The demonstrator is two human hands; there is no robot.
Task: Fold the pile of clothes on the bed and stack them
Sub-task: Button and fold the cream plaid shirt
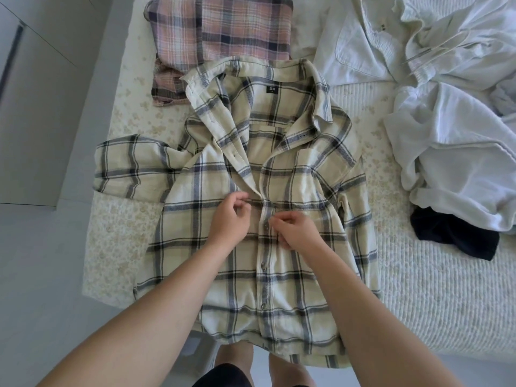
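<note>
A cream plaid shirt (293,174) lies face up on the bed, collar away from me, its lower buttons done up and its upper front lying apart. One sleeve stretches out to the left; the other is folded along the right side. My left hand (230,216) pinches the left edge of the placket at mid-chest. My right hand (294,229) pinches the buttoned edge just right of it. A folded pink plaid shirt (223,37) lies beyond the collar.
A heap of white clothes (446,107) covers the right side of the bed (418,303), with a dark garment (452,236) at its near edge. The floor (42,135) runs along the left. My legs show below the shirt hem.
</note>
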